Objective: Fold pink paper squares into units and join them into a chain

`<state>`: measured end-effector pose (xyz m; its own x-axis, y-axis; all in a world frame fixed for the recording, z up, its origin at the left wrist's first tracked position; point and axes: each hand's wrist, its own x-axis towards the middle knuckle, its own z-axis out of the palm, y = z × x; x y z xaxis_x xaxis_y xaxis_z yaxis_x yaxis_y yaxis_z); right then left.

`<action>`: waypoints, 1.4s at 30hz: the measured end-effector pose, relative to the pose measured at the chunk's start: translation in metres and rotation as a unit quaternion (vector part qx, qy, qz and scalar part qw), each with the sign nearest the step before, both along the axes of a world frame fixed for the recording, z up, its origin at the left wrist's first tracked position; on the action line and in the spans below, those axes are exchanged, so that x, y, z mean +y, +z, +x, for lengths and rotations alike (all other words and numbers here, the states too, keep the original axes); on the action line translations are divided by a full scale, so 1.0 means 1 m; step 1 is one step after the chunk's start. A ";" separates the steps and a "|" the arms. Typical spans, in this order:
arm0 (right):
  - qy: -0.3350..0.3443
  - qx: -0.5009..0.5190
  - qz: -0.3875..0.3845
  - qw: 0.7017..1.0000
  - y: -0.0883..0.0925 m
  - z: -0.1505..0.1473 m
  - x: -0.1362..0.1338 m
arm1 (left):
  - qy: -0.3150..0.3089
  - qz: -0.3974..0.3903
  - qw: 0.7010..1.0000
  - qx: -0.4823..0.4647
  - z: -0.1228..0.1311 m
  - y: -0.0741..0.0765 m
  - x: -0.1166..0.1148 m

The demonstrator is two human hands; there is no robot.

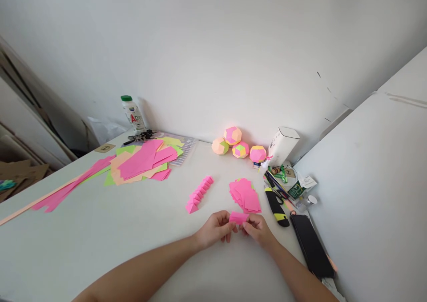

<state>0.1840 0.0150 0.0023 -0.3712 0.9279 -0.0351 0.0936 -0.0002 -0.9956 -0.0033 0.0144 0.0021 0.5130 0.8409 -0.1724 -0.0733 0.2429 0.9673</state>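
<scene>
Between my two hands is a small pink paper piece (238,218), held a little above the table's near part. My left hand (218,226) pinches its left end, and my right hand (256,229) grips the right end between thumb and fingers. Just beyond the hands lies a loose stack of pink paper pieces (246,195), with a bit of green showing at its edge. To the left of that stack, a row of folded pink paper units (199,195) runs diagonally across the white table (116,239).
Pink, peach and green paper sheets (140,162) spread at the left, near a bottle (133,115) with a green cap. Several faceted paper balls (232,135) sit by the wall. On the right are a black-and-yellow cutter (276,207), a black phone (312,245) and a white box (283,146).
</scene>
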 end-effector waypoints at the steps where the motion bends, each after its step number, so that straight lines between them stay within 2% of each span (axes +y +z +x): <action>1: 0.006 -0.007 0.011 1.000 0.000 0.000 0.000 | -0.007 0.002 1.000 0.007 0.000 0.001 0.000; 4: 0.008 -0.020 0.023 1.000 0.001 -0.001 -0.001 | -0.011 0.005 0.999 0.030 0.001 0.005 -0.001; 9: -0.021 -0.006 -0.001 1.000 -0.001 -0.001 0.000 | 0.012 -0.009 0.999 0.031 0.002 0.005 -0.001; 19: -0.025 -0.003 -0.005 1.000 -0.003 0.001 0.001 | 0.065 -0.008 0.995 -0.072 0.003 -0.001 0.001; 22: -0.012 -0.008 0.016 1.000 -0.003 -0.001 -0.002 | 0.084 -0.019 0.993 -0.080 0.005 -0.003 0.002; 25: -0.022 0.023 0.078 0.996 -0.006 -0.002 -0.006 | 0.098 -0.026 0.990 -0.100 0.006 -0.006 0.003; 27: -0.036 0.023 0.134 0.990 -0.008 -0.003 -0.007 | 0.090 -0.025 0.990 -0.107 0.005 -0.008 0.004; 29: -0.037 -0.018 0.186 0.982 -0.010 -0.003 -0.007 | 0.073 -0.016 0.992 -0.098 0.004 -0.008 0.005; 32: -0.024 -0.067 0.227 0.971 -0.010 -0.001 -0.005 | 0.051 -0.003 0.996 -0.071 0.003 -0.005 0.004; 36: -0.029 -0.069 0.218 0.973 -0.009 0.002 -0.002 | 0.023 0.006 0.999 -0.030 0.001 0.000 0.003; 42: -0.031 -0.030 0.136 0.990 0.000 0.000 -0.002 | -0.026 0.059 0.998 0.008 -0.002 0.001 0.000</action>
